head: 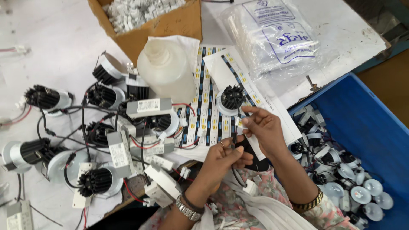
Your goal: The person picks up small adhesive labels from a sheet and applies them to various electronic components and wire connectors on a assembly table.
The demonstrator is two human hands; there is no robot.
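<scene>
Black cable (234, 142) pinched by both hands (223, 157) (262, 127); blue crate (370, 123) holds lamp fittings (353, 179).

Place: a small lighting assembly workshop, a hand-work station rather than a home or office.
Surface (64, 38): white, scuffed and marked, crowded with parts.
Products: many unfinished downlights (99, 181) with black finned heat sinks, each wired to a white driver box (149, 107).
Stock: a cardboard box (170, 23) full of white connectors, a blue plastic crate (366, 123) heaped with more lamp parts.
Supplies: sheets of LED strips (208, 115), a translucent plastic bottle (166, 70), bagged goods in clear plastic (272, 34).
</scene>
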